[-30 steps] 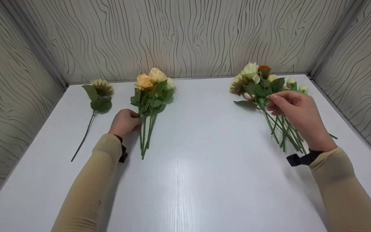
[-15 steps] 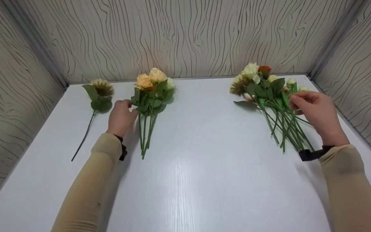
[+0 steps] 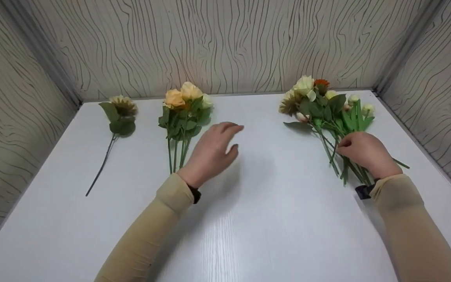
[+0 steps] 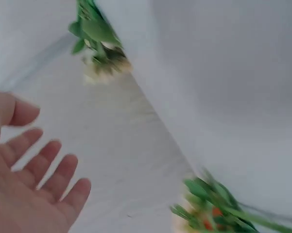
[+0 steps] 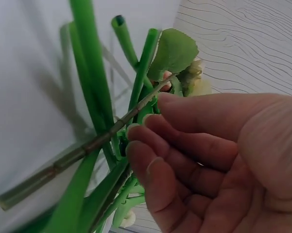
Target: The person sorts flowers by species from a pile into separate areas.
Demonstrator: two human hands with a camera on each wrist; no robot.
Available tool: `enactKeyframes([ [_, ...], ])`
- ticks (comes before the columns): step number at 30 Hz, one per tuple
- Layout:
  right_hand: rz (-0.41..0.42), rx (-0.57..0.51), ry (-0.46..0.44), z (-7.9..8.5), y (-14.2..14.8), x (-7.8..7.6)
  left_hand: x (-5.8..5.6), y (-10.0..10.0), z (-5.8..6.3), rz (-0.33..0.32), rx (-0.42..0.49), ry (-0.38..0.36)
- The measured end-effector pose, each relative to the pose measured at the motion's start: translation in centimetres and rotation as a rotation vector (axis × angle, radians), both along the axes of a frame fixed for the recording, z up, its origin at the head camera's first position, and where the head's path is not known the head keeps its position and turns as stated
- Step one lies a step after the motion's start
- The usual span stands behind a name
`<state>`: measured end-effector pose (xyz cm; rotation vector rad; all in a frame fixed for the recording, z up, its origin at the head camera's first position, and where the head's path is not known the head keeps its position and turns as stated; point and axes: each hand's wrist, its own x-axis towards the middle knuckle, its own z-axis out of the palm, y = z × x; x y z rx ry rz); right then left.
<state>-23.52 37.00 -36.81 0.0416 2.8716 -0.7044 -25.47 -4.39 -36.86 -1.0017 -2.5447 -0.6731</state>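
Note:
My left hand (image 3: pixel 211 152) hovers over the white table, thumb and fingers spread, holding nothing. It is just right of the peach roses (image 3: pixel 182 96), partly covering their stems. The left wrist view shows its fingers (image 4: pixel 63 177) extended and apart. My right hand (image 3: pixel 364 152) is low over the stems of the mixed flower bunch (image 3: pixel 319 103). In the right wrist view its thumb and fingers (image 5: pixel 175 189) are loosely bent, their tips at a brownish-green flower stem (image 5: pixel 87 148). That stem runs past the fingertips rather than clearly between them. Bright green stems (image 5: pixel 94 63) cross behind it.
A single pale flower (image 3: pixel 123 105) with a long dark stem lies at the left of the table (image 3: pixel 272 219). White tulips (image 3: pixel 367 109) with green leaves lie at the right of the bunch. A wood-patterned wall (image 3: pixel 225 47) stands behind.
My left hand has left the peach roses' left side and moved right, across their stems. My right hand went out right, then came back left and lower onto the stems.

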Motion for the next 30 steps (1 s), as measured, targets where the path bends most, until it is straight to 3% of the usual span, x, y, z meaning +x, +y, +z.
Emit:
enactKeyframes([
  [3, 0.002, 0.020, -0.012, -0.1, -0.1, 0.0, 0.9, 2.2, 0.2, -0.128, -0.095, 0.034],
  [7, -0.006, 0.032, -0.031, -0.2, -0.2, 0.0, 1.6, 4.1, 0.3, -0.203, -0.166, 0.013],
  [20, 0.003, 0.037, -0.079, 0.1, -0.3, 0.0, 1.8, 5.0, -0.6, -0.243, -0.154, -0.083],
  [30, 0.011, 0.018, -0.044, 1.0, -0.5, 0.5, 1.3, 4.6, -0.7, -0.248, -0.094, -0.140],
])
